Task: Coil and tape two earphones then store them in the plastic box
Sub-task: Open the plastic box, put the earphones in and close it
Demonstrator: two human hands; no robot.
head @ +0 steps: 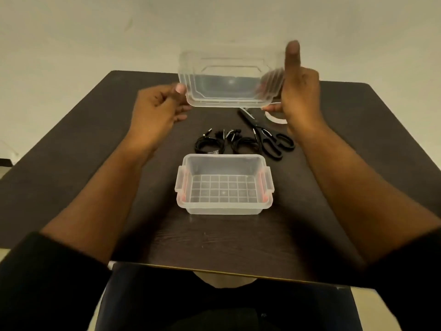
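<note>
The lid (pixel 229 80) is held up in the air over the far half of the table (pixel 71 149), with one short end in each hand. The left hand (pixel 157 108) pinches the lid's left end, its thumb tip seen at the near-left corner. The right hand (pixel 300 91) is closed on the right end, thumb raised straight up beside it and fingers blurred behind the clear plastic.

The box (pixel 224 185) is set on the table nearer the body, open and with nothing in it, roughly midway between the two forearms. Its long axis runs left to right, matching that of the lid above and beyond it. Clips are seen at both short ends.

Between box and lid, just beyond the box's far wall, two earphones (pixel 224 142) lie side by side in small dark loops. From this view it cannot be told whether tape has been put round them. The scissors (pixel 269 137) lie just right of the earphones, blades pointing away. The tape roll (pixel 276 118) is partly hidden behind the right hand.

The coming move is judged to turn on this: the earphones lie below and nearer than both hands, and the box nearer still, so a short pull toward the body is all that would be needed to drop them in. Neither hand is free until the lid is put aside. The loops sit slightly nearer the right hand, though both are close.
</note>
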